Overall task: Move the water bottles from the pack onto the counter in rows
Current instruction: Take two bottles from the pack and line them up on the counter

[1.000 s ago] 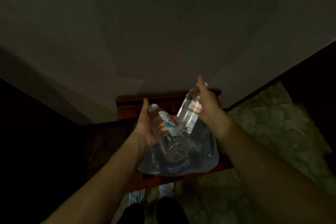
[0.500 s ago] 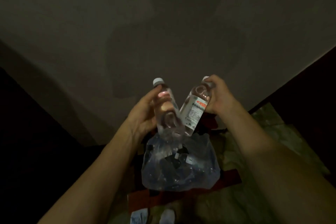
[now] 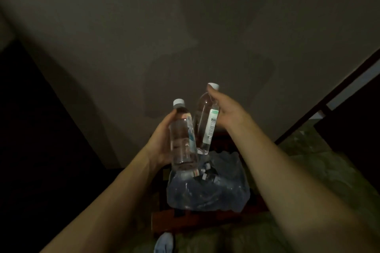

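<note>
A: What are the hands doing?

B: Each one is gripping a bottle. The left hand (image 3: 162, 139) is wrapping its fingers round the barrel of the left bottle (image 3: 182, 137), thumb near the shoulder. The right hand (image 3: 228, 113) is curling round the upper half of the right bottle (image 3: 205, 121), with a fingertip up against the white cap.

A: Where are the bottles sitting in space?

B: Both are hanging in the air above the pack (image 3: 207, 189), clear of its torn plastic. The pack is resting on a reddish wooden stand (image 3: 197, 220) down below, with more bottles showing dimly inside.

A: And their long axes?

B: Caps are pointing up and away from the person, bases down toward the pack. The left one is standing close to upright; the right one is leaning, cap out to the right, base swinging in beside the left one, so the two look close to touching low down. I cannot tell if they are.

A: Which way is the counter?

B: I am judging that the big grey surface (image 3: 185, 37) beyond the hands is it, so the bottles are travelling forward, bases leading. The right one is sitting higher and farther out, so it is likely landing first, after being tipped upright.

A: How are they looking?

B: Clear, full, white-capped, with a pale label on each; the light is dim, so no print is readable
</note>
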The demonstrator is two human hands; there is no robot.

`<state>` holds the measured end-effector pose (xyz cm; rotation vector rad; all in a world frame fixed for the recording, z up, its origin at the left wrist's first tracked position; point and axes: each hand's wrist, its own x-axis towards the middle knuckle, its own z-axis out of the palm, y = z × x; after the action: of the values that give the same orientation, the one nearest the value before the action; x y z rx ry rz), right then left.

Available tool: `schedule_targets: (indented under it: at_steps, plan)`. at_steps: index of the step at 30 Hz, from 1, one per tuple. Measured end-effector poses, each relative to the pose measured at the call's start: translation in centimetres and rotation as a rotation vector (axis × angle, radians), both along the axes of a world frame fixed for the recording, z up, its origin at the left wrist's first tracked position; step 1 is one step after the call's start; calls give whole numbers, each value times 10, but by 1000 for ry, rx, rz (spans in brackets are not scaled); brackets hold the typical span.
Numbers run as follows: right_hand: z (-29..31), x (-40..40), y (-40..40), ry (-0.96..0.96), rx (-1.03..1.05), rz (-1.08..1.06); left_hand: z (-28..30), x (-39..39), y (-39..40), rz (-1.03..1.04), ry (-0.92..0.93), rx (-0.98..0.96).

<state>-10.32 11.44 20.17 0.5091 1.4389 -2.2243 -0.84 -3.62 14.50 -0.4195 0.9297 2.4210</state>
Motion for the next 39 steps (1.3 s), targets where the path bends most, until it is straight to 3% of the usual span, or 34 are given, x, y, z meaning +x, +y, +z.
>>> schedule_targets:
  at_steps: [5,8,12,18,29,34,39]
  plan:
    - [3,44,-13,18,1,36,9,40,-13,95,4,-229]
    - [11,71,-35,120,51,118,22,59,-26,93,45,-191]
    - [18,106,-48,179,-54,282,47,76,-61,176,107,-182]
    - [56,129,-98,272,-60,391,103,93,-107,269,181,-553]
    - [139,190,-260,398,-77,519,187,165,-255,514,532,-663]
    - [163,226,-344,489,-121,539,220,206,-338,596,608,-851]
    - [164,246,-425,608,-16,500,227,233,-413,637,663,-1018]
